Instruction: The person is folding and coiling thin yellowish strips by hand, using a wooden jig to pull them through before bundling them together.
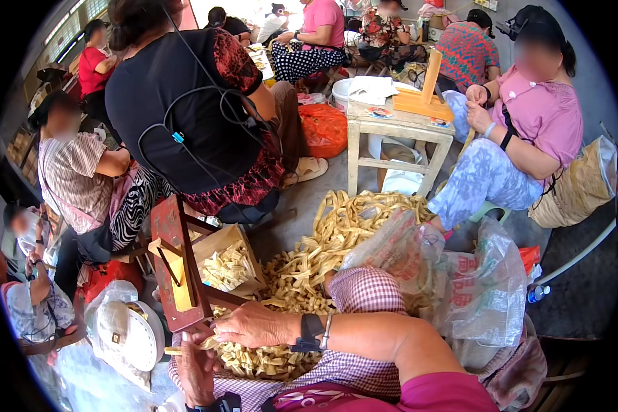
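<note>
Low in the picture, my left hand [196,371] is closed, pinching a pale yellow, flat strip [174,351] whose end sticks out to the left. My right hand [257,325] is closed over the same strip just above it, fingertips meeting the left ones; the fingers partly hide the strip. Under my hands, a heap of short, folded yellow strips [264,362] lies on a purple checked cloth [364,371] over my lap. Just beyond is a red wooden stool [185,317] bearing a yellow wooden stand [178,278] with an upright dark rod.
A cardboard box [257,271] of folded pieces and a pile of long strips [343,216] lie ahead. Clear plastic sacks [484,295] are at right, a white lidded tub [151,336] at left. A person in black [192,103] sits close ahead; others work around.
</note>
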A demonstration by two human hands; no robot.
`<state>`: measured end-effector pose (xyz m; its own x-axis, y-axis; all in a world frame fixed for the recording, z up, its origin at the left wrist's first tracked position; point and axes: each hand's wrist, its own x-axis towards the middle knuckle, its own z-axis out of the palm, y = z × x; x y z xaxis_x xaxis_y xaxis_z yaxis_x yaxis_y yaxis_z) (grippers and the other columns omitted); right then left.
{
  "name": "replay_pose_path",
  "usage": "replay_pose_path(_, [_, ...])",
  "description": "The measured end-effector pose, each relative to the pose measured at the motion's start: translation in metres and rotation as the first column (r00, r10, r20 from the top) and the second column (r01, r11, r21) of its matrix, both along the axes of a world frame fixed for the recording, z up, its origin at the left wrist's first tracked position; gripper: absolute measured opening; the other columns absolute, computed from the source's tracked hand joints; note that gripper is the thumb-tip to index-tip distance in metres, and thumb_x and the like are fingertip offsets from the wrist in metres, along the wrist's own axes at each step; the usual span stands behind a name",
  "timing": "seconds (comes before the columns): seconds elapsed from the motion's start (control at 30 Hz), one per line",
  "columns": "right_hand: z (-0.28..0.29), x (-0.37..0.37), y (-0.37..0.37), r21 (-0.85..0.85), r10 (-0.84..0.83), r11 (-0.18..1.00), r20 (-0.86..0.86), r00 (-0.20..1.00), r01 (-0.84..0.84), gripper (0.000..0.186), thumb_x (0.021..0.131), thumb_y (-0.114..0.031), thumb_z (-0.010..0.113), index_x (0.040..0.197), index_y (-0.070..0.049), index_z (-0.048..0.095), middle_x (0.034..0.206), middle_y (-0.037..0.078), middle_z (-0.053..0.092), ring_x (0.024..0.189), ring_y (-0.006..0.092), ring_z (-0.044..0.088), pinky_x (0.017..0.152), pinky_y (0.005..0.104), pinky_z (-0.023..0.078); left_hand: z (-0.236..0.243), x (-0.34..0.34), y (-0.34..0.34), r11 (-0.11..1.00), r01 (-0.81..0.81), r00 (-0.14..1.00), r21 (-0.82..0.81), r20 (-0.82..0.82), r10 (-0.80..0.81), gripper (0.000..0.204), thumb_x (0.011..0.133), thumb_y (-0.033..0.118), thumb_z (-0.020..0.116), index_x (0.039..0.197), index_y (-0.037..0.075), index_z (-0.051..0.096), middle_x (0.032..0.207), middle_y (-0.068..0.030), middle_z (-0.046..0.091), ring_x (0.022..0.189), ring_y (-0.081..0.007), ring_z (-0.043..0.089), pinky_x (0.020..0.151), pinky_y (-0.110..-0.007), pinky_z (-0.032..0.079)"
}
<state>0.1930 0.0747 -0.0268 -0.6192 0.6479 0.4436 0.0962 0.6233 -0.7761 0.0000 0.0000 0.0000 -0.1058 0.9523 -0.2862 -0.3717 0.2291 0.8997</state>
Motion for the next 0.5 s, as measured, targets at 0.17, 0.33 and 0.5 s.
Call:
replay_pose_path(0.17, [-0.001,-0.001,-0.005,-0.079,0.054,0.995,-0.003,0.999,-0.054,0.031,0.088,-0.027,0.055,0.071,-0.001,0.05,0.063,0.019,0.052,0.06,0.0362,0.052,0.055,0.045,0.038,0.001,-0.014,-0.003,0.998,-0.054,0.999,-0.044,-0.002,0.054,0.017,0.091,0.026,0.059,0.09,0.009,0.056,0.063,0.0001,0.048,0.045,-0.0048,0.036,0.04,-0.019,0.032])
replay_pose_path(0.33, [0.02,0.006,-0.006,-0.353,0.242,0.914,0.074,0.968,-0.201,0.031,0.096,-0.03,0.05,0.084,-0.002,0.049,0.065,0.007,0.048,0.06,0.0181,0.051,0.054,0.0356,0.04,0.0,-0.006,-0.004,0.997,-0.064,0.998,0.039,0.004,0.064,0.009,0.09,0.018,0.058,0.087,0.011,0.053,0.062,0.003,0.044,0.045,-0.0036,0.033,0.038,-0.018,0.026])
replay_pose_path(0.5, [-0.004,-0.009,-0.002,-0.514,0.238,0.821,-0.091,0.967,-0.25,0.023,0.091,-0.019,0.055,0.081,0.001,0.055,0.071,0.005,0.053,0.064,0.0159,0.052,0.06,0.0332,0.044,0.001,0.017,0.011,0.995,0.051,0.999,-0.085,0.006,-0.051,0.004,0.091,0.012,0.056,0.09,0.013,0.052,0.062,0.0078,0.038,0.047,-0.0026,0.032,0.041,-0.018,0.026])
